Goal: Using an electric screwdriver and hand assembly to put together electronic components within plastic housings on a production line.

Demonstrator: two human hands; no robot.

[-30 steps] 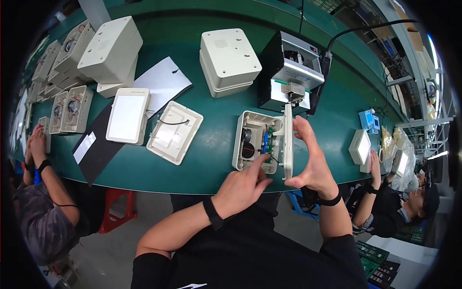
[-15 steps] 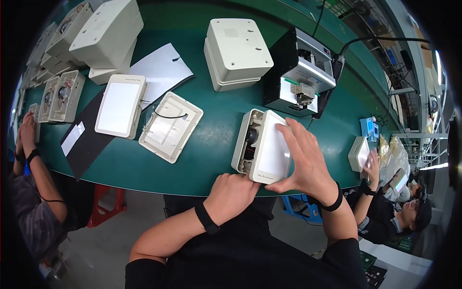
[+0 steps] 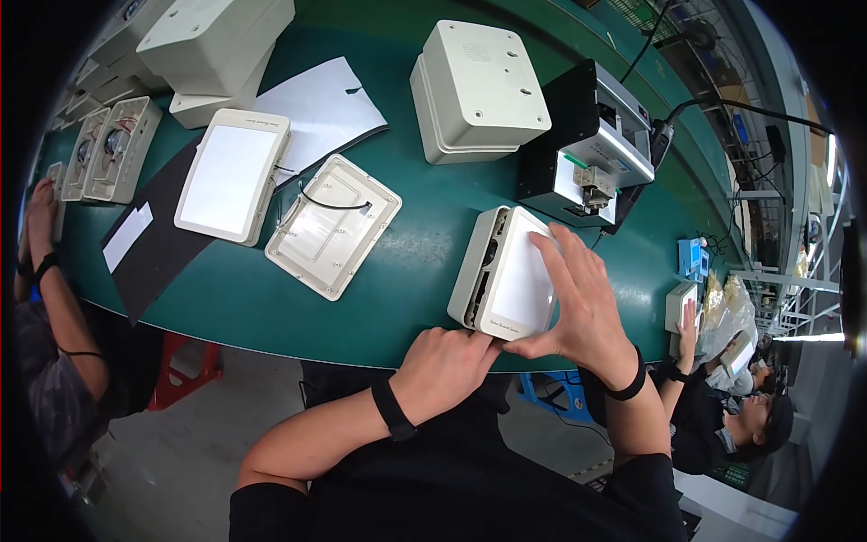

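In front of me, an off-white plastic housing (image 3: 470, 266) stands on the bench, and a front cover with a white panel (image 3: 517, 287) leans over its opening. Along their left side a narrow gap shows dark parts inside. My right hand (image 3: 585, 312) grips the cover, fingers on its far right edge and thumb at the near corner. My left hand (image 3: 442, 369) is closed, its fingertips at the near end of the housing; they are partly hidden. Left of the housing lies an open cover (image 3: 332, 230), inner side up with a black cable. Beyond it lies another white-panelled cover (image 3: 230, 176).
A black and silver bench machine (image 3: 587, 149) stands far right, beside closed off-white boxes (image 3: 479, 86). More boxes (image 3: 212, 45) are stacked far left, near open housings with speakers (image 3: 122, 149). White sheets (image 3: 321, 108) lie between. Co-workers' hands (image 3: 41, 217) show at both sides.
The cover has tilted closer to the housing, narrowing the gap between them. Both hands stay at the same pieces. The whole view has shifted slightly.
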